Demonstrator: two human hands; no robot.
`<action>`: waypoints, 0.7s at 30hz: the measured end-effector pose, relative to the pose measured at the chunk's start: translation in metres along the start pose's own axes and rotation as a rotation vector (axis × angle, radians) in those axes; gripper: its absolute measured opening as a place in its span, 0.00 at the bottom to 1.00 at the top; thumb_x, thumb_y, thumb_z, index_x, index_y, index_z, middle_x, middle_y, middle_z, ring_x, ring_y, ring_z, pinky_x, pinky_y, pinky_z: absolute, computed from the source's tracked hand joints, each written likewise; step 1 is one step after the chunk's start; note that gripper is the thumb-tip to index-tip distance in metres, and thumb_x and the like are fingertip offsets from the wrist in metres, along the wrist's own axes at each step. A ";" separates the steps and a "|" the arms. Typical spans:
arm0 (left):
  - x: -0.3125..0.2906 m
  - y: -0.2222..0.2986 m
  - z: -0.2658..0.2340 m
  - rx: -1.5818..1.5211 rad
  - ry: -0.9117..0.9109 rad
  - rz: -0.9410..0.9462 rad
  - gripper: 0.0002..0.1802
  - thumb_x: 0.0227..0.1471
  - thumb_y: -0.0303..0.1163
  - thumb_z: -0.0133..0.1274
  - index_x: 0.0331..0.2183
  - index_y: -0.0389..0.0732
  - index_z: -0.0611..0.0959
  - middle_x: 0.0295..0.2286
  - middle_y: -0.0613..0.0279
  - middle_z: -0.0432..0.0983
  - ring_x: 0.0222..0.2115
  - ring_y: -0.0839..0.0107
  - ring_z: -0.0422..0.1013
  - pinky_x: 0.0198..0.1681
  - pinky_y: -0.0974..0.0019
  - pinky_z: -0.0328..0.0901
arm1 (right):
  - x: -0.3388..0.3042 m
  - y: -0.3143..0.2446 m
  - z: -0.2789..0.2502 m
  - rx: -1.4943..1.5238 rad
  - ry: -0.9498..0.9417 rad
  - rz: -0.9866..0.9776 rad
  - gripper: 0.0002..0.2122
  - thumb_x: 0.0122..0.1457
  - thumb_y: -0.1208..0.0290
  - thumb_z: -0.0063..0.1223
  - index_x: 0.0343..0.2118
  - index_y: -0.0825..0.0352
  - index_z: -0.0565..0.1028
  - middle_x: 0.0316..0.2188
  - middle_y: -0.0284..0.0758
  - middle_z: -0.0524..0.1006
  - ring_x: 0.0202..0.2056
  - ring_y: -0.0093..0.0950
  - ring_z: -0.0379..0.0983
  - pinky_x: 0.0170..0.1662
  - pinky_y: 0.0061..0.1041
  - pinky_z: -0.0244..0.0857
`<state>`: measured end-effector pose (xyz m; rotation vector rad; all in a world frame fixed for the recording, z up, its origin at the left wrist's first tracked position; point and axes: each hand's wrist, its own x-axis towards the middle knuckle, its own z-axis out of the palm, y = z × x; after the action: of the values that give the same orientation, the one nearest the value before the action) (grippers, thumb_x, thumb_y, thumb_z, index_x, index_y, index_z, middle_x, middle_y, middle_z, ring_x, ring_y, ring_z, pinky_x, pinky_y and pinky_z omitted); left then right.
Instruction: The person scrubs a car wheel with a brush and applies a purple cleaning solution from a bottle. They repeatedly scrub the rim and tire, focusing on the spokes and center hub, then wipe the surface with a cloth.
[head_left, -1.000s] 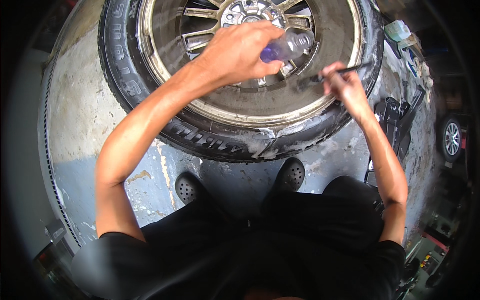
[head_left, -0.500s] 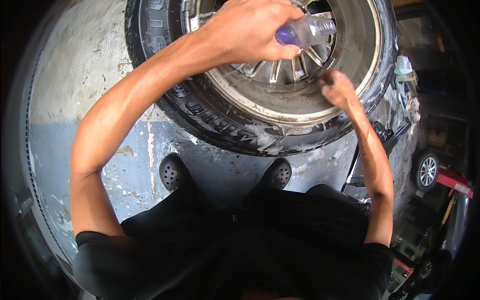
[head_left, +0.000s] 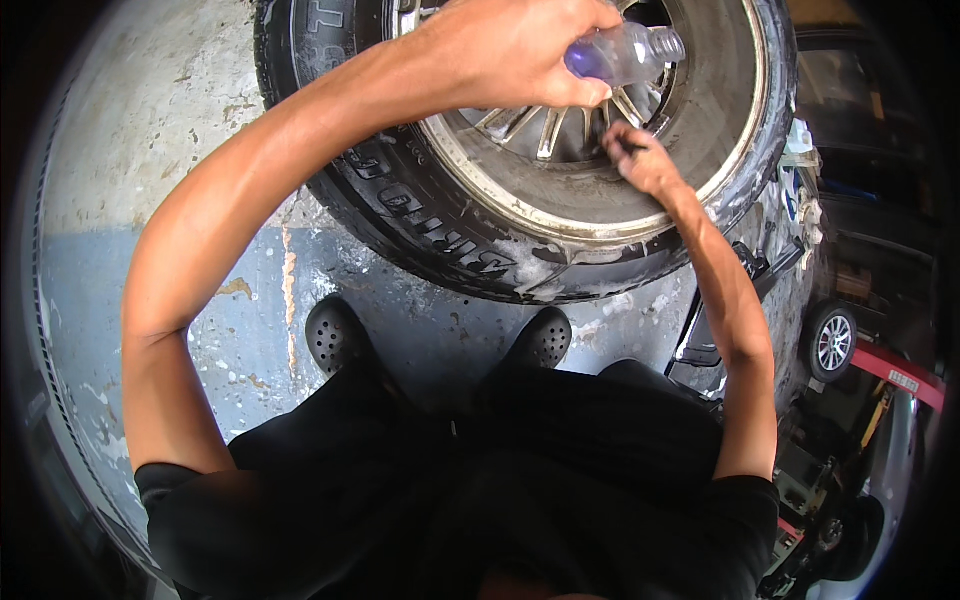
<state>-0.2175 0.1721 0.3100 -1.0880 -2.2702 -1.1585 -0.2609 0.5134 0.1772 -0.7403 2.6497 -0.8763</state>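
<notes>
My left hand (head_left: 525, 50) is wrapped around a clear plastic bottle (head_left: 632, 58) with purple liquid inside. The bottle is tilted, its uncapped-looking neck toward the right, above the spokes of a metal wheel rim (head_left: 590, 228). A black tyre (head_left: 420, 240) with pale wet patches surrounds the rim, and the wheel lies flat on the floor. Inside the rim, near the lower spokes, my right hand (head_left: 645, 165) is closed. Something dark shows at its fingers, but motion blur hides what it is.
My feet in dark perforated clogs (head_left: 338, 338) stand close to the tyre on a worn grey-blue floor (head_left: 250, 330). At the right are a black object (head_left: 705, 345), another wheel (head_left: 832, 342) and a red metal bar (head_left: 895, 372).
My right hand has moved left and slightly up, from the rim's inner wall toward the spokes. The bottle in my left hand has shifted slightly right.
</notes>
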 end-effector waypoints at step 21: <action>0.000 0.001 0.018 0.122 -0.063 -0.101 0.23 0.42 0.40 0.61 0.38 0.35 0.80 0.34 0.51 0.77 0.36 0.53 0.75 0.38 0.55 0.70 | 0.018 0.006 -0.016 -0.256 -0.152 0.009 0.08 0.58 0.80 0.45 0.39 0.71 0.73 0.35 0.38 0.77 0.39 0.30 0.74 0.41 0.27 0.67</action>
<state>-0.2166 0.1867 0.3000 -0.9869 -2.4352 -1.0207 -0.2846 0.5157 0.1844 -0.8170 2.6532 -0.4611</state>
